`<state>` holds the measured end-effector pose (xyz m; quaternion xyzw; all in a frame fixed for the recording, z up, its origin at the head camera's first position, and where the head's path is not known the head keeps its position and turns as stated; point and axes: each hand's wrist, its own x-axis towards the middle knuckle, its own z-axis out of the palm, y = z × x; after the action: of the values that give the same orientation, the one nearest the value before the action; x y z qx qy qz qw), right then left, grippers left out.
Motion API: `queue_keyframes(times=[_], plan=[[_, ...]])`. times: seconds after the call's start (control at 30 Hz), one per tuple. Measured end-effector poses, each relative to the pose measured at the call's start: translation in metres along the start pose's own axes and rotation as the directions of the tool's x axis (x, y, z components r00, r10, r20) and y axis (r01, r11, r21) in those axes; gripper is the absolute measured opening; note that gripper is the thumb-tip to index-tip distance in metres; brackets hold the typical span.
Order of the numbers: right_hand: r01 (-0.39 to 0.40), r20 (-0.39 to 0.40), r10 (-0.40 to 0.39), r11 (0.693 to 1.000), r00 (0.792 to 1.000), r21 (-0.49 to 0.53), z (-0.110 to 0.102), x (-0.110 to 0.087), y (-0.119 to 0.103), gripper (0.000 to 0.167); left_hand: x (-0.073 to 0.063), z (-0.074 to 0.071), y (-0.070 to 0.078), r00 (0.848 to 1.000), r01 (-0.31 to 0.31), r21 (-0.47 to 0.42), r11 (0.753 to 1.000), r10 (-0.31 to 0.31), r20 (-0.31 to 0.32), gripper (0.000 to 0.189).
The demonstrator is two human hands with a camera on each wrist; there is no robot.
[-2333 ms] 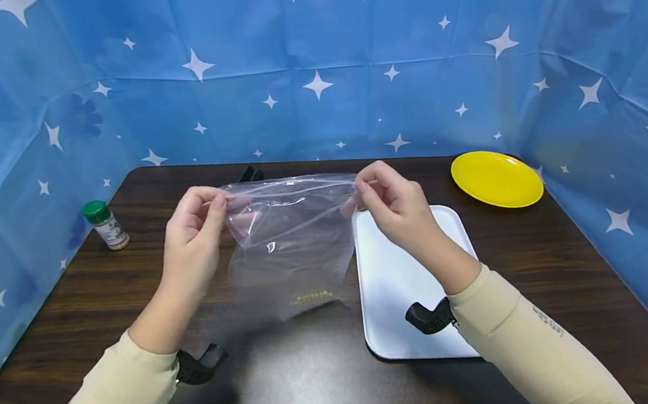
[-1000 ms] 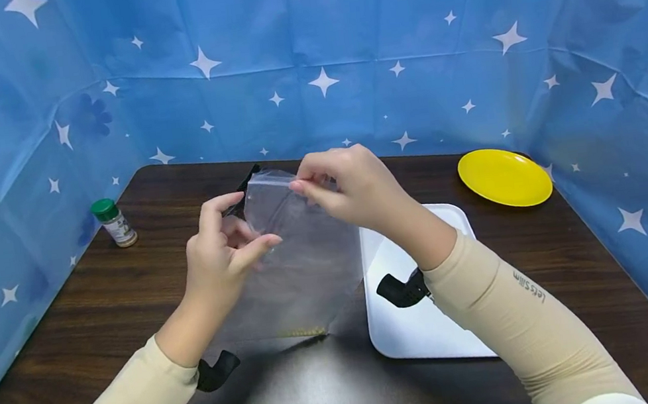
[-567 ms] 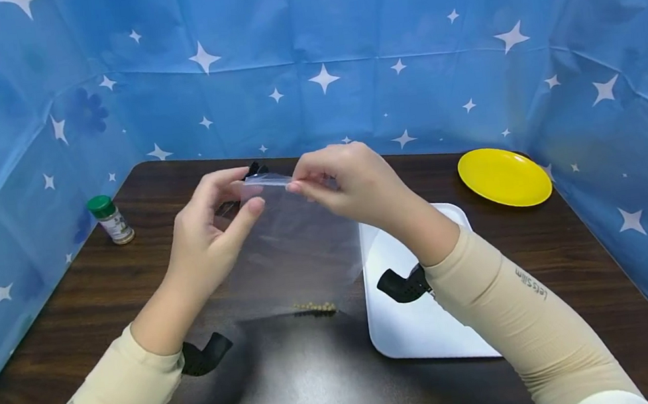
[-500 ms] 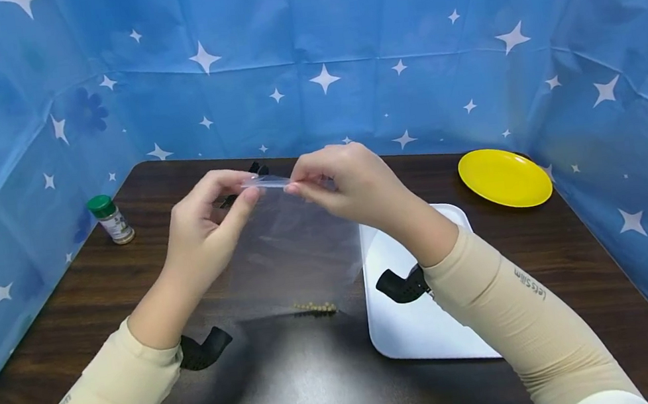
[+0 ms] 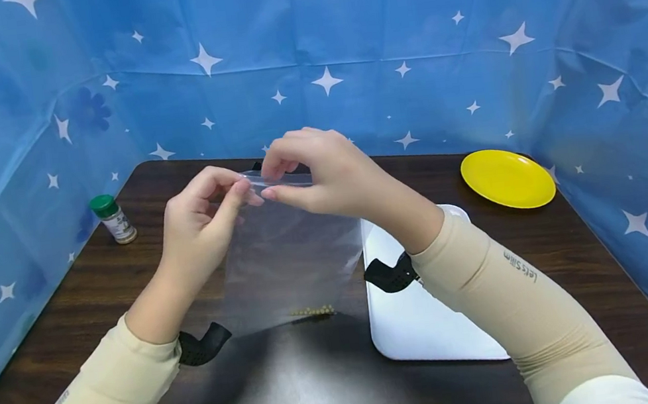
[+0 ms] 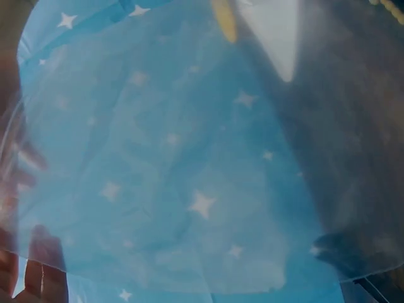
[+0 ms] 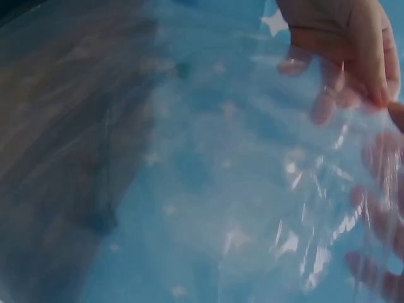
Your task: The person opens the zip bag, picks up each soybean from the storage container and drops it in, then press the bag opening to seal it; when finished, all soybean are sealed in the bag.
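A clear zip bag (image 5: 294,252) hangs upright between the two hands in the head view. A row of small round yellow pieces (image 5: 315,310) lies at its bottom edge. My left hand (image 5: 201,209) pinches the bag's top left corner between thumb and forefinger. My right hand (image 5: 320,172) is beside it at the top edge, with thumb and forefinger apart on either side of the film. The right wrist view shows the left hand (image 7: 353,50) pinching the edge, and right fingers (image 7: 379,214) spread behind the film. Film fills most of the left wrist view.
A white tray (image 5: 410,325) lies right of the bag, partly under the right arm. The yellow plate (image 5: 507,179) sits at the back right. At the left edge stands a green-capped shaker bottle (image 5: 114,219). A starred blue curtain (image 5: 306,44) surrounds the dark wooden table (image 5: 101,300).
First both hands held the bag's two top corners. The right hand shifted left along the top edge, and its thumb and forefinger have since parted. The left hand let go, then pinched the corner again.
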<state>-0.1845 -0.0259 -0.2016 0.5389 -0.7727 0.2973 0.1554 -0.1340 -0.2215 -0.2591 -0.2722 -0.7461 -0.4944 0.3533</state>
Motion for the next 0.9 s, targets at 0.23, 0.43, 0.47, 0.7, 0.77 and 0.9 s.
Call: queue_keyframes(times=[0.23, 0.43, 0.47, 0.7, 0.77, 0.9], plan=[[-0.104, 0.118, 0.105, 0.994, 0.987, -0.019, 0.004, 0.016, -0.011, 0.005, -0.002, -0.001, 0.000, 0.999, -0.030, -0.005, 1.000, 0.029, -0.017, 0.004], [-0.061, 0.103, 0.063, 0.998, 0.993, -0.026, 0.007, 0.018, -0.011, 0.005, -0.005, 0.000, 0.000, 0.999, -0.038, -0.004, 0.999, 0.038, -0.034, 0.005], [-0.049, 0.096, 0.052, 0.998, 0.994, -0.025, 0.007, 0.017, -0.010, 0.006, -0.005, 0.000, 0.000, 0.999, -0.041, -0.004, 0.999, 0.041, -0.035, 0.006], [-0.056, 0.087, 0.061, 0.997, 0.994, -0.055, 0.002, 0.011, -0.006, 0.007, -0.006, 0.001, -0.002, 0.998, -0.042, -0.004, 0.999, 0.042, -0.054, 0.005], [-0.054, 0.085, 0.059, 0.997, 0.995, -0.055, 0.001, 0.009, -0.004, 0.008, -0.006, 0.001, -0.002, 0.998, -0.036, -0.009, 0.999, 0.035, -0.057, 0.005], [-0.040, 0.085, 0.042, 0.999, 0.995, -0.021, 0.003, 0.007, -0.002, 0.008, -0.007, 0.001, -0.002, 0.998, -0.025, -0.015, 1.000, 0.025, -0.050, 0.005]])
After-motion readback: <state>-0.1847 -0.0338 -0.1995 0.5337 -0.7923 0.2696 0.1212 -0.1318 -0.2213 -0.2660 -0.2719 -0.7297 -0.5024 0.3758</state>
